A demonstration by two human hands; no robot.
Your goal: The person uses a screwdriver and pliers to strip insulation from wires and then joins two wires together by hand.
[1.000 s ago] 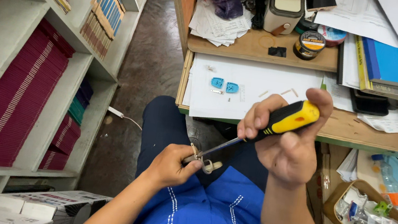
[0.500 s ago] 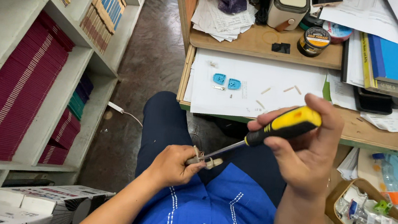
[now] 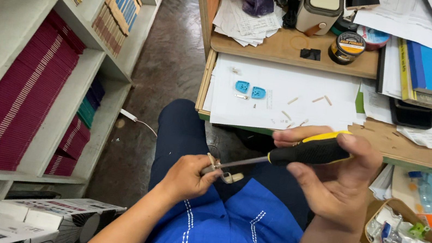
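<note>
Right hand (image 3: pixel 338 180) has lowered the screwdriver (image 3: pixel 300 153) flatter; left hand (image 3: pixel 187 175) still pinches the small fitting (image 3: pixel 223 172).

Wooden desk tray (image 3: pixel 415 154) under white paper sheet (image 3: pixel 307 91), two blue parts (image 3: pixel 250 89).

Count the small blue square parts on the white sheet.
2: a left blue part and a right blue part, side by side on the white sheet. None look hidden.

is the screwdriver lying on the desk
No, the right hand grips the screwdriver over the lap, tip at the small part.
</note>
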